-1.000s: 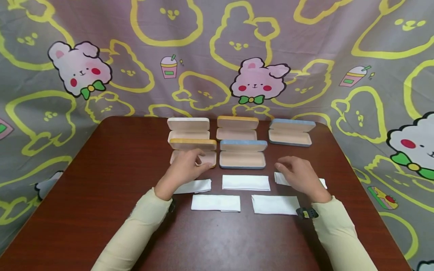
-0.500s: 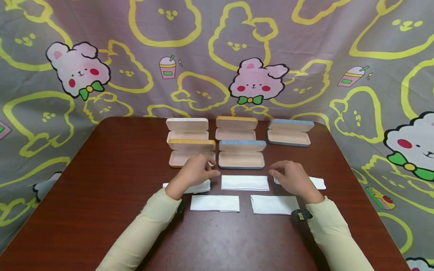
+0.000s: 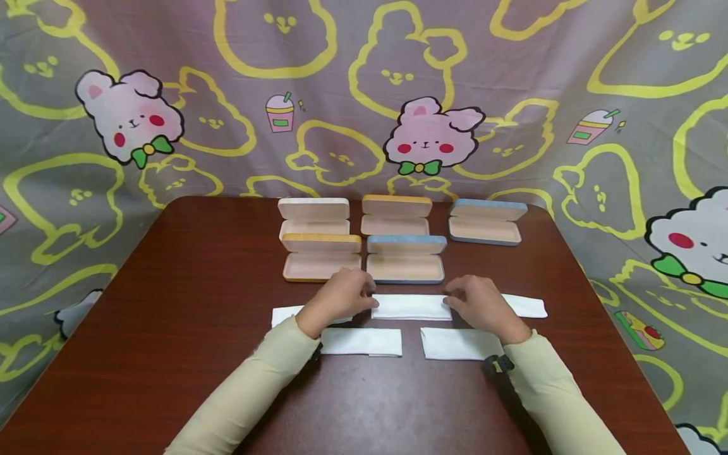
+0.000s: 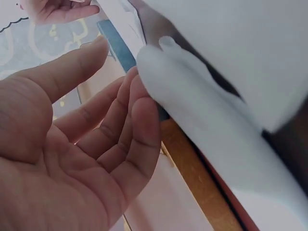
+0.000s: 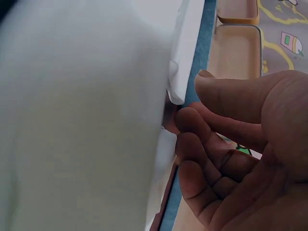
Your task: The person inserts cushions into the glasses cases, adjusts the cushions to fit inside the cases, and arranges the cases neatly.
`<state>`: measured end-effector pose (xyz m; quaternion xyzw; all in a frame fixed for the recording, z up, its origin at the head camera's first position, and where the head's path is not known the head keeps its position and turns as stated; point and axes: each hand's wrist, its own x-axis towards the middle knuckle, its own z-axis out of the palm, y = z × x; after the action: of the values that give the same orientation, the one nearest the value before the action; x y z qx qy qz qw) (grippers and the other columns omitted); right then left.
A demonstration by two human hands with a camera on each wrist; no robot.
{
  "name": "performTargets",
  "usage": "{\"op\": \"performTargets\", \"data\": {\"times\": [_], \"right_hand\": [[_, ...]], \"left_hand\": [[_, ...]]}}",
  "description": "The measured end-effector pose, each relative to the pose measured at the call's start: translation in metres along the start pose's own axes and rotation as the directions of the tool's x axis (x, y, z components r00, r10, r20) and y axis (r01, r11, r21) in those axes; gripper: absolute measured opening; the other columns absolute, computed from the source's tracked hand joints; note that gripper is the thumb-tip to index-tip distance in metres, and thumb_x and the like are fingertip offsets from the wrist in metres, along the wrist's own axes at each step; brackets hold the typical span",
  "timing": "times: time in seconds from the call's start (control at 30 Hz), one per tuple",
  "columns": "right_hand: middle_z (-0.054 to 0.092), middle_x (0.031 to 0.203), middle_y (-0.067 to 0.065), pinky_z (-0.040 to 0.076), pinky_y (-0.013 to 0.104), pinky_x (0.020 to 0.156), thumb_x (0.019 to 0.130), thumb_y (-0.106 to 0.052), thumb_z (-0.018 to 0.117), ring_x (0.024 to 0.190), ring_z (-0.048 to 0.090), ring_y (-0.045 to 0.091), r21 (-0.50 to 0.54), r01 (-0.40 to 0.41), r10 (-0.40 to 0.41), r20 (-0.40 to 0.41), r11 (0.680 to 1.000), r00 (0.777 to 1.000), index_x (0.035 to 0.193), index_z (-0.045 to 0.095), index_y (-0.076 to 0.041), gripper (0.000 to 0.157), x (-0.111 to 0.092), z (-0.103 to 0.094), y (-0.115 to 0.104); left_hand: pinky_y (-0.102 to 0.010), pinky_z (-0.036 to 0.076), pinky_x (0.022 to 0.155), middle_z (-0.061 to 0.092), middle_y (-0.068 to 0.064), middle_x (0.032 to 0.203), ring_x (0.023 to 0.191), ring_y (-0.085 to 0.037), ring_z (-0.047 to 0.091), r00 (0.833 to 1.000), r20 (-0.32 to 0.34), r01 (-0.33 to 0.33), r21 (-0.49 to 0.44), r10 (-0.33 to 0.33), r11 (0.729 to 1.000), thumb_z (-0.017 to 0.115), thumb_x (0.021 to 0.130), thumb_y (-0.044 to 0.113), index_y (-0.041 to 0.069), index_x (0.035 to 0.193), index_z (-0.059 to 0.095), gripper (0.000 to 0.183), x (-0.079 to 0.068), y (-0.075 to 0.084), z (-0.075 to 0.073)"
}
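Two unclosed hands at the ends of the middle white cloth

The folded, flat white rectangle of what looks like cloth (image 3: 411,307) lies on the table between the hands, in the middle of the farther row of white pieces. The left hand (image 3: 339,297) is at its left end and the right hand (image 3: 483,306) at its right end. On each, the wrist view shows the thumb apart from loosely curled fingers, with nothing between them. Whether a fingertip already touches the cloth, I cannot tell.

The likeliest slip is an uneven pinch: if one thumb caught only the top layer, the folds could open. If the hands pressed inward at different moments, the soft strip could skew or buckle.

The neighbours add risk. The left wrist crosses the white folded piece at the left (image 3: 282,315), and the dark wrist strap (image 3: 500,363) on the right sits at the edge of the nearer right white folded piece (image 3: 459,344). A low sweep of either arm could drag these out of line.

Just beyond the middle cloth stands the open blue hard case with a beige lining (image 3: 405,268), and to its left the open orange-yellow hard case with a pale lining (image 3: 318,266). Knuckles pushed forward could nudge either one, perhaps into the open white hard case (image 3: 315,225) behind, since the two rows stand close together.
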<state>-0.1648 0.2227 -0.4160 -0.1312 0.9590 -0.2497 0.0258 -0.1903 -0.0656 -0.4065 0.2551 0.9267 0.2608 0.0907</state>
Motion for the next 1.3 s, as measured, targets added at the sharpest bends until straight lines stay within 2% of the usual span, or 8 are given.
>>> {"op": "performTargets", "data": {"times": [0.2,0.37,0.5,0.8,0.97,1.1,1.3], "right_hand": [[0.064,0.079,0.001,0.047,0.034,0.06,0.087,-0.006,0.077,0.068,0.054,0.015,-0.019,0.006,-0.006,0.021,1.0,1.0,0.104,0.075,0.002,0.019,0.0,0.005,-0.003],[0.059,0.074,0.0,0.044,0.033,0.059,0.086,-0.006,0.078,0.066,0.051,0.015,-0.028,0.01,-0.009,0.01,1.0,1.0,0.101,0.075,0.001,0.017,0.0,0.008,-0.002],[0.058,0.073,-0.001,0.043,0.033,0.06,0.085,-0.005,0.077,0.067,0.05,0.016,-0.016,0.009,-0.009,0.001,1.0,1.0,0.094,0.074,-0.002,0.01,-0.001,0.01,-0.002],[0.06,0.076,0.0,0.046,0.035,0.061,0.087,-0.007,0.076,0.069,0.054,0.016,0.0,-0.034,0.034,0.002,0.999,0.999,0.086,0.069,-0.007,0.007,-0.001,0.013,-0.001],[0.059,0.076,0.0,0.045,0.034,0.062,0.087,-0.009,0.076,0.069,0.053,0.017,0.012,-0.066,0.066,0.002,0.998,0.998,0.084,0.068,-0.009,0.009,-0.003,0.011,-0.001],[0.061,0.075,-0.001,0.044,0.034,0.059,0.087,-0.011,0.076,0.064,0.052,0.017,0.048,-0.09,0.091,-0.018,0.995,0.996,0.084,0.069,-0.01,0.008,-0.005,0.009,0.0],[0.063,0.075,0.0,0.045,0.033,0.056,0.087,-0.012,0.075,0.06,0.052,0.016,0.135,-0.11,0.116,-0.038,0.985,0.993,0.086,0.068,-0.01,0.007,-0.007,0.007,0.002]], "left_hand": [[-0.038,0.055,0.079,0.068,0.001,0.078,0.073,-0.013,0.064,0.999,0.027,0.042,0.047,-0.043,0.998,0.082,0.087,0.02,0.002,0.107,0.075,0.028,0.002,0.006,0.005],[-0.037,0.053,0.07,0.064,0.005,0.072,0.071,-0.016,0.061,0.999,0.006,0.034,0.115,-0.035,0.993,0.084,0.083,0.019,0.008,0.087,0.075,0.014,0.005,0.008,0.01],[-0.031,0.045,0.059,0.057,0.006,0.065,0.062,-0.012,0.05,0.998,0.01,0.053,0.111,-0.055,0.992,0.084,0.083,0.018,0.012,0.073,0.067,0.021,0.006,0.008,0.012],[-0.032,0.048,0.063,0.059,0.006,0.072,0.069,-0.014,0.056,0.996,0.013,0.087,0.11,-0.089,0.99,0.085,0.081,0.016,0.015,0.075,0.064,0.022,0.01,0.008,0.016],[-0.031,0.046,0.061,0.058,0.005,0.072,0.067,-0.014,0.054,0.997,-0.019,0.078,0.053,-0.077,0.996,0.08,0.081,0.009,0.015,0.074,0.062,0.021,0.009,0.007,0.015],[-0.03,0.047,0.061,0.059,0.005,0.071,0.065,-0.014,0.054,0.997,-0.045,0.053,-0.033,-0.054,0.998,0.077,0.081,0.006,0.014,0.073,0.063,0.018,0.008,0.006,0.013],[-0.029,0.047,0.061,0.059,0.003,0.066,0.061,-0.012,0.054,0.999,-0.027,0.024,-0.17,-0.029,0.985,0.078,0.083,0.006,0.011,0.076,0.064,0.016,0.007,0.003,0.009]]}}
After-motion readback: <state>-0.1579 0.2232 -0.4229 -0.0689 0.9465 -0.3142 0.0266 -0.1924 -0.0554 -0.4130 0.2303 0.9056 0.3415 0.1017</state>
